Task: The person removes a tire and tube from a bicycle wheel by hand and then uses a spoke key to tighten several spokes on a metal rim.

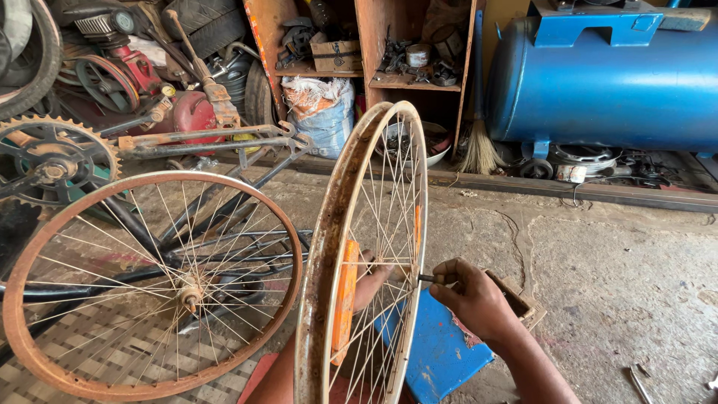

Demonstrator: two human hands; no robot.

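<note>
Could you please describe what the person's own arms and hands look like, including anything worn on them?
Both forearms are bare, with no sleeves in view. The right hand shows no glove, ring, watch or bracelet. The left hand is largely hidden behind the spokes and rim of the upright bicycle wheel, but it too looks ungloved. No markings can be made out on either arm.

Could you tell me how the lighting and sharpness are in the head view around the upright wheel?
In the head view, even daylight with soft shadows; the upright wheel rim and right hand look sharp, the left hand is partly hidden behind spokes, and the blue tank shows mild glare.
</note>
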